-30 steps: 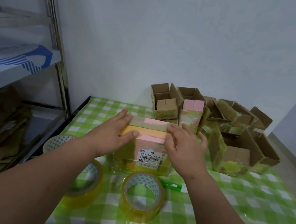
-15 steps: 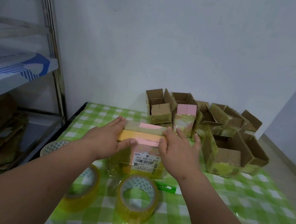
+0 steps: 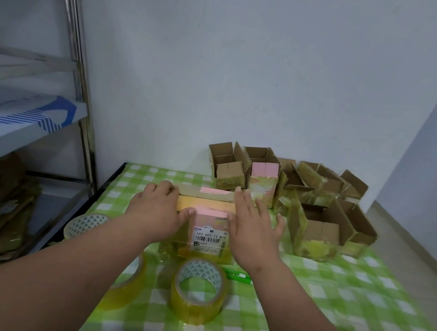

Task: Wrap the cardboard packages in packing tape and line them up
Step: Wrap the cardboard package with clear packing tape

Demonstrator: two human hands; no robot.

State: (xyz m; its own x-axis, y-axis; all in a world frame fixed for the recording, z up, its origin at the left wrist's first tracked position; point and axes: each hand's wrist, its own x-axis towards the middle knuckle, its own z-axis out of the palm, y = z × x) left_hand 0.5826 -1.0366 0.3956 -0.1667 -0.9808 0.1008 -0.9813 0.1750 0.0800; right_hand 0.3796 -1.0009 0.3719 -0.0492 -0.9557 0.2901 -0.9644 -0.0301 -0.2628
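- The left hand [image 3: 154, 209] lies on the left end of the box [image 3: 204, 221], fingers [image 3: 164, 186] fairly straight over the top edge, thumb pressed on the near face; it presses rather than grips
- The right hand [image 3: 254, 228] lies flat on the right end of the same box, fingers [image 3: 246, 199] straight and spread, thumb touching the pink flap
- The box stands on the tabletop [image 3: 333, 298] between the two hands, its orange and pink flaps folded over the top, a white barcode label [image 3: 209, 239] on the near face below the thumbs
- A roll of tape [image 3: 199, 291] stands just near of the box, below the right wrist
- A second roll [image 3: 125, 285] lies partly hidden under the left forearm, and a third [image 3: 84, 225] sits left of that forearm at the tabletop's edge
- A small green object [image 3: 237, 275] lies beside the right wrist; what it is cannot be told
- Open cardboard boxes [image 3: 318, 230] cluster beyond and to the right of the right fingers, against the wall
- A metal shelf [image 3: 19, 116] stands well left of the left hand
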